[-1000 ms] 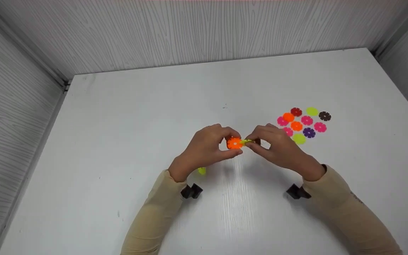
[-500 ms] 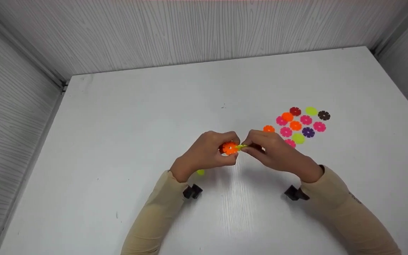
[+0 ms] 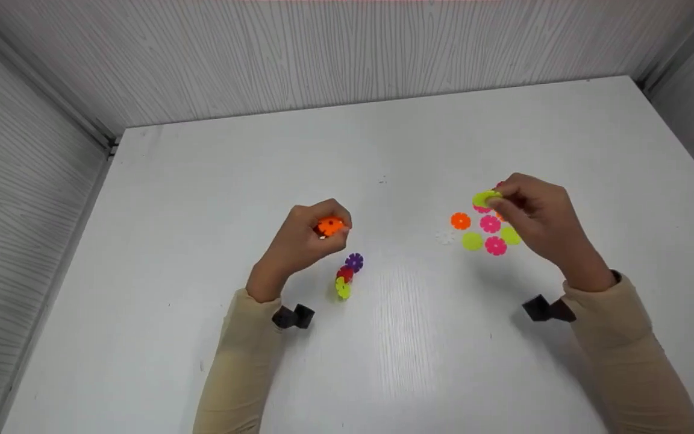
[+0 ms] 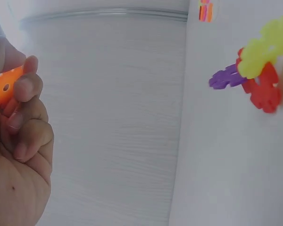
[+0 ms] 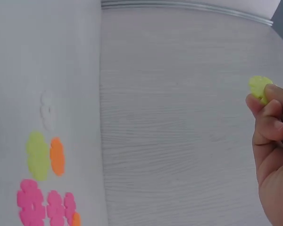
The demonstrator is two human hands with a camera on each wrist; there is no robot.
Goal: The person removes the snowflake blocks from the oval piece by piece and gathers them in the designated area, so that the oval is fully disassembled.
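Observation:
My left hand (image 3: 308,235) pinches an orange notched disc (image 3: 330,226) between thumb and fingers above the table; in the left wrist view the orange disc (image 4: 8,87) is partly hidden by the fingers. Between thumb and forefinger, my right hand (image 3: 540,214) holds a yellow-green notched disc (image 3: 484,199) over the loose pile. The same yellow-green disc (image 5: 259,86) shows in the right wrist view. Near my left wrist lies a joined group: a purple disc (image 3: 355,261), a red disc (image 3: 344,274) and a yellow-green disc (image 3: 343,289), tilted against each other.
Under and beside my right hand lie several loose discs, among them an orange disc (image 3: 460,221), pink disc (image 3: 495,246), yellow-green disc (image 3: 472,241) and pale white disc (image 3: 444,236). My right hand covers part of this pile. Walls stand behind the white table (image 3: 232,181).
My hands have come apart from the middle, the orange disc going left with my left hand and the yellow-green one right and away with my right. The joined group is now uncovered.

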